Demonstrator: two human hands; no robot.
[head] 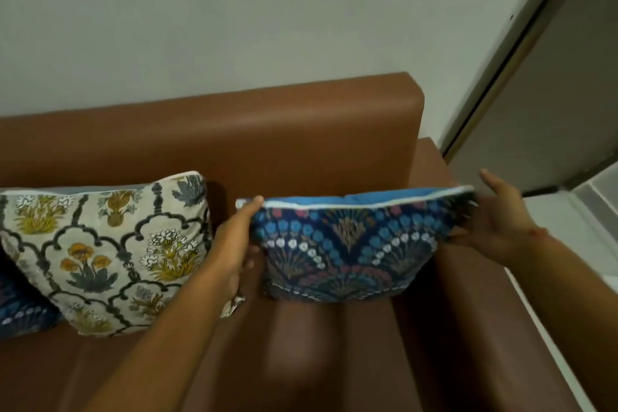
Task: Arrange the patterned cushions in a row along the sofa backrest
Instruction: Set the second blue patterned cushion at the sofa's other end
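A dark blue cushion (pixel 347 247) with a fan-and-flower pattern stands near the right end of the brown sofa backrest (pixel 234 130). My left hand (pixel 234 244) grips its left edge and my right hand (pixel 495 227) holds its right edge, thumb raised. To the left a cream cushion (pixel 100 251) with yellow flowers leans against the backrest. Another dark blue cushion (pixel 20 308) shows only a corner at the far left, partly under the cream one.
The sofa's right armrest (pixel 475 294) runs beside the blue cushion. The brown seat (pixel 301 361) lies below my arms. A pale wall rises behind the sofa. A door frame (pixel 501 57) and pale floor are at the right.
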